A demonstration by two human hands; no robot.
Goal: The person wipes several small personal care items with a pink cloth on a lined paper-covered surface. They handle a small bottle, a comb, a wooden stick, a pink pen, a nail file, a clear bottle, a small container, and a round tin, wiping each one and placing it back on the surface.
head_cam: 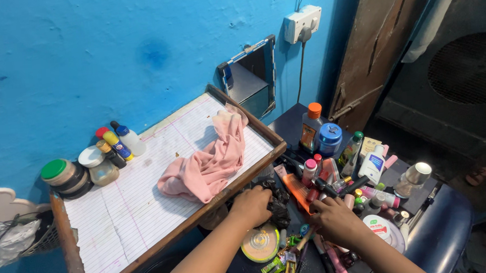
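Note:
My left hand (pixel 251 205) is closed around a crumpled black plastic bag (pixel 279 203) just below the front edge of the wooden shelf tray (pixel 240 179). My right hand (pixel 337 219) rests palm-down among a heap of cosmetics on a dark lower surface, its fingers touching small tubes and bottles beside an orange comb (pixel 298 190); whether it grips one is hidden. A pink cloth (pixel 208 164) lies bunched on the lined paper (pixel 129 208) covering the shelf.
Jars and small bottles (pixel 90 162) stand at the shelf's back left by the blue wall. An orange-capped bottle (pixel 311 128), a blue jar (pixel 330 139), a white bottle (pixel 373 165), a disc (pixel 259 243) crowd the lower surface. A mirror (pixel 250 77) leans on the wall.

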